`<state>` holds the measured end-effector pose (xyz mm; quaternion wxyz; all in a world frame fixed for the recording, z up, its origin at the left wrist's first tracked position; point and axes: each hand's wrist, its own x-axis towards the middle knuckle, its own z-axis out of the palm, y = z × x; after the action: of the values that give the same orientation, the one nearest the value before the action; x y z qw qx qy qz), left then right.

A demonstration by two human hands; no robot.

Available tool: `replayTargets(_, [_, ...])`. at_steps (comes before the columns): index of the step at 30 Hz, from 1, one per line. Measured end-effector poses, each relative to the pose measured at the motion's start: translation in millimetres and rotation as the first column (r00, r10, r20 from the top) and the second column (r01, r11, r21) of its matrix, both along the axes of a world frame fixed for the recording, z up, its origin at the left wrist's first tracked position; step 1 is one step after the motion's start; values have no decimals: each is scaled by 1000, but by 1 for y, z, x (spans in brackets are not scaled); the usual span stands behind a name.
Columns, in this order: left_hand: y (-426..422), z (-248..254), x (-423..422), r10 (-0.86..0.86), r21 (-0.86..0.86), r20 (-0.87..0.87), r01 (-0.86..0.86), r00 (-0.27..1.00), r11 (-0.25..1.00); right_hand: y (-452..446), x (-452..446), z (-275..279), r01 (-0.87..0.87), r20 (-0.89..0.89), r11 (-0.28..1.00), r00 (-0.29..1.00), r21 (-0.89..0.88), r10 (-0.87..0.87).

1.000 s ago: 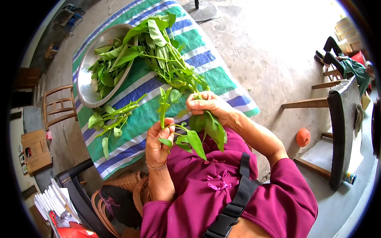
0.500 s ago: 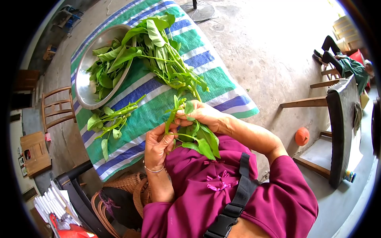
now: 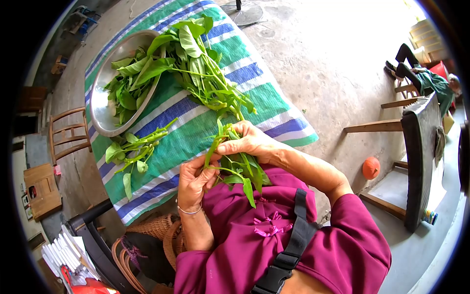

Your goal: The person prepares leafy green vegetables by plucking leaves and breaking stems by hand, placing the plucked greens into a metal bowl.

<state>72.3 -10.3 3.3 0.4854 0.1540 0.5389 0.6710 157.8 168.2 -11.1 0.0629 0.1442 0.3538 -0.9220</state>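
Observation:
My left hand (image 3: 192,180), a bangle at its wrist, is closed with thumb and fingers pinching a water spinach stem (image 3: 212,151). Close beside it, my right hand (image 3: 248,143) is closed on the same green shoots, thumb pointing toward the left fingers. Leaves (image 3: 247,176) hang below both hands, in front of the purple top. On the striped cloth lies a big bunch of water spinach (image 3: 205,73), just past the right hand. A smaller pile of stems (image 3: 139,144) rests to the left. Loose leaves (image 3: 129,85) fill part of a metal bowl (image 3: 101,110).
A green, blue and white striped cloth (image 3: 171,132) covers the table. Wooden chairs stand at left (image 3: 70,134) and right (image 3: 377,127). A woven basket (image 3: 154,225) is below the table's near edge. Another person (image 3: 433,83) sits at far right. An orange round object (image 3: 371,168) is on the floor.
My right thumb has come down flat over the shoots, toward the left fingers. The leaves below the hands have shifted and hang lower.

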Motion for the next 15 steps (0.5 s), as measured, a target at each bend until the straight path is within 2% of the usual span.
replayTargets(3, [-1,-2,-2,-10,6,9,10,1000,1000,1,-1,6,19,-18,995,1000,93,-17])
replayTargets(5, [-1,-1,-2,-13,-40,-25,12,1000,999,1,-2,6,61,-34,967,998,246,-54])
replayTargets(8, [-1,-1,-2,0,-42,-16,-1,1000,999,2,-3,6,55,-78,946,996,320,-32])
replayTargets(15, [1,-5,2,45,-9,75,-45,996,999,-3,-5,6,121,-47,942,993,314,-112])
